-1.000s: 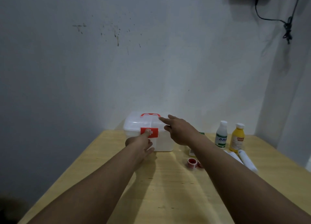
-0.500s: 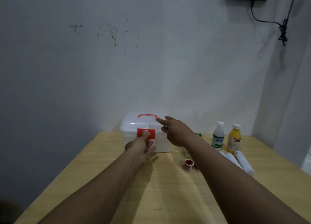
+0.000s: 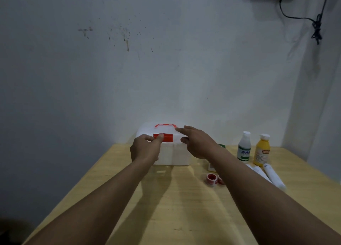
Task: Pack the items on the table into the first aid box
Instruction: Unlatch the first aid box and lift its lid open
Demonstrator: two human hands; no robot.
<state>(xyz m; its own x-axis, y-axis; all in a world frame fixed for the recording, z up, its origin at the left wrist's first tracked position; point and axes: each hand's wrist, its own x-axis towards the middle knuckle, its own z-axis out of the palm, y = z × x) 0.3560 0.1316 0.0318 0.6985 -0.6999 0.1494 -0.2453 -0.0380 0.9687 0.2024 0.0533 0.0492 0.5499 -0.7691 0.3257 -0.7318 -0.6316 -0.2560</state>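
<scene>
The first aid box (image 3: 171, 152) stands at the far end of the worktop (image 3: 166, 208), close to the wall, and its lid is closed. The left hand (image 3: 144, 149) is at the front of the box, with the thumb and first fingers pinched on the red latch (image 3: 164, 137). I think it holds there because the latch must be lifted before the lid can open. The right hand (image 3: 196, 143) is on the right side of the box. It is loosely open and holds nothing, and its forefinger reaches to the edge of the lid, just beside the red handle (image 3: 164, 125). It looks as if this hand keeps the box steady, so that the light plastic does not slide when the latch is pulled, though I cannot tell how hard it presses.

The things to pack wait to the right of the box: a white bottle (image 3: 244, 147) and a yellow bottle (image 3: 261, 150) stand upright, side by side, two white tubes (image 3: 273, 176) lie in front of them, and a small red roll of tape (image 3: 211, 179) lies nearer to the box. A small carton is mostly hidden behind the right arm. Nothing is packed yet, so the work seems to be at its first step.
</scene>
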